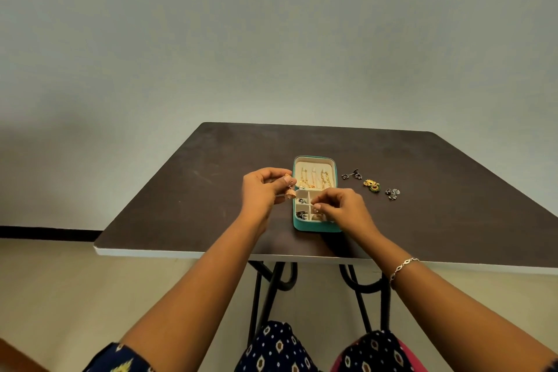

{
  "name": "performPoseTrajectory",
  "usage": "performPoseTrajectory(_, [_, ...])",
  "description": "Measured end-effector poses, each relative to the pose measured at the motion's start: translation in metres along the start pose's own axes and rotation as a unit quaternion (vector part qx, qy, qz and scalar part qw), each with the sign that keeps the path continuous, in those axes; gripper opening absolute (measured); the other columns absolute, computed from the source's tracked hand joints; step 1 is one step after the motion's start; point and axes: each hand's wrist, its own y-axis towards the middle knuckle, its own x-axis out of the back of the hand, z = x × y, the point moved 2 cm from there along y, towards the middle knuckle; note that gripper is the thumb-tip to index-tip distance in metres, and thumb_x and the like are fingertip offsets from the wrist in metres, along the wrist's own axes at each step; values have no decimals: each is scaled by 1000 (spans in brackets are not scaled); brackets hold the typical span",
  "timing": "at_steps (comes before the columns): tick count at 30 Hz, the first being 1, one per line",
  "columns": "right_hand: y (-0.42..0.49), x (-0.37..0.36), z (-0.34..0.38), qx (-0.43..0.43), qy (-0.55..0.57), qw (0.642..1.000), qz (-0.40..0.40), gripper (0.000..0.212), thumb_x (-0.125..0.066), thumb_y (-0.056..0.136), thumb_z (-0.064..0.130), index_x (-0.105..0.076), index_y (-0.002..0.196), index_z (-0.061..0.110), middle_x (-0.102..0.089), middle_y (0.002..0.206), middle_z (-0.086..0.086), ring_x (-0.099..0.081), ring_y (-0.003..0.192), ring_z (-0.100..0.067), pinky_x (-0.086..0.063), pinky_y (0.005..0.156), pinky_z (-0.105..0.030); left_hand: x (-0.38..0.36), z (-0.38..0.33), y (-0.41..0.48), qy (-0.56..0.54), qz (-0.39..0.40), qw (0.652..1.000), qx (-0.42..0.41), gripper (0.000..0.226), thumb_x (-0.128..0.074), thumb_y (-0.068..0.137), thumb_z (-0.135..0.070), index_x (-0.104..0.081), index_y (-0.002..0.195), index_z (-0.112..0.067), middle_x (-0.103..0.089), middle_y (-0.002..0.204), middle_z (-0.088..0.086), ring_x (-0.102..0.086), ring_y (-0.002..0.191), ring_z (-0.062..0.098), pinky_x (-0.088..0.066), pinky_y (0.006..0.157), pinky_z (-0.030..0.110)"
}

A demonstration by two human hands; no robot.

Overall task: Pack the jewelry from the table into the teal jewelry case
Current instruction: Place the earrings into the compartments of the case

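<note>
Your left hand [262,190] pinches a bell earring [290,192] at frame center. Your right hand [344,208] has curled fingers pinching a small gold piece [317,206] over the teal case [314,227].

Thin silver link bracelet [403,269] at the wrist of the right hand [347,211]. Short navy sleeve with yellow print [120,361], left arm. Navy lap garment [271,347], white dots and diamond motifs.

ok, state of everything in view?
teal rectangular jewelry case: open, flat on the dark brown table, chains and earrings inside.
rose-gold bell-shaped earring: pinched in the left hand, hanging beside the case.
right hand: fingers curled over the case's small compartments; hold unclear.
dark flower earrings: loose on table.
gold-green earring: loose on table.
silver cluster earrings: loose on table.
</note>
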Motion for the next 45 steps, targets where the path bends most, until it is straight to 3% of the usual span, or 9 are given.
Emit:
performPoseTrajectory(8, [9, -8, -5, 7, -86, 996, -9, 9, -68, 81, 18, -73, 86, 14, -69, 97, -5, -58, 97, -18, -49, 82, -38, -1, 7, 2, 6, 2, 1000, 4, 9, -55, 88, -3, -63, 93, -5, -68, 87, 8, -65, 75, 13, -55, 63, 21])
performPoseTrajectory(11, [15, -6, -5, 2, -89, 996, -15, 8, -67, 81, 16, -72, 86, 14, -69, 97, -5, -56, 98, -18, -47, 80, -34, -3, 9, 1, 9, 8, 1000, 7, 11, -56, 88, -2, -64, 95, -2, -66, 84, 5, -64, 72, 11, -54, 59, 18])
performPoseTrajectory(14, [14, 7, 5, 35, 0, 998, -49, 10, -63, 83, 9, -71, 89, 14, -69, 92, -1, -60, 87, -10, -46, 73, -17, -6, 11, 2, 19, 14, 1000, 15, 14, -56, 87, -3, -65, 98, -1, -66, 83, 4, -64, 73, 12, -55, 64, 22])
performPoseTrajectory(17, [10, 17, 26, 103, 74, 991, 34, 19, -62, 84, 7, -67, 95, 22, -67, 93, 6, -64, 91, -9, -52, 77, -22, -8, 14, 2, 8, 25, 999, 23, 16, -58, 86, -1, -62, 101, 0, -65, 81, 7, -63, 73, 15, -55, 70, 30])
performPoseTrajectory(20, [7, 16, 37, 116, 110, 979, 126, 24, -63, 82, 2, -65, 100, 18, -67, 94, 2, -66, 89, -9, -55, 80, -24, -10, 13, 2, -3, 38, 999, 27, 21, -59, 84, 1, -56, 105, -4, -63, 75, 6, -63, 68, 15, -54, 66, 28])
performPoseTrajectory(29, [11, 20, 29, 87, 103, 986, 96, 15, -65, 80, 2, -68, 86, 14, -68, 83, -5, -65, 78, -17, -56, 72, -29, -19, 16, -1, -25, 62, 997, 47, 18, -53, 90, -8, -55, 109, -6, -66, 88, 7, -65, 72, 14, -55, 66, 27])
performPoseTrajectory(32, [12, 24, 25, 61, 87, 991, 84, 13, -64, 81, 1, -68, 86, 12, -69, 87, -10, -66, 76, -18, -57, 67, -26, -21, 22, 0, 40, 46, 998, 20, 13, -50, 92, -7, -56, 104, -6, -64, 96, 11, -63, 80, 14, -56, 61, 22])
performPoseTrajectory(38, [17, 23, 14, -2, 35, 997, 65, 10, -66, 79, 1, -70, 87, 6, -71, 89, -16, -69, 77, -21, -57, 67, -21, -21, 35, 0, 279, 28, 957, -71, 14, -60, 87, -15, -60, 101, -16, -61, 109, -1, -54, 103, 11, -48, 75, 19])
performPoseTrajectory(45, [17, 13, 12, -57, 17, 996, 68, 10, -64, 81, 0, -69, 89, 4, -70, 89, -14, -66, 67, -13, -53, 55, -13, -22, 42, -4, 361, 37, 929, -76, 23, -66, 82, -19, -59, 104, -21, -50, 128, 0, -34, 127, 15, -38, 100, 35])
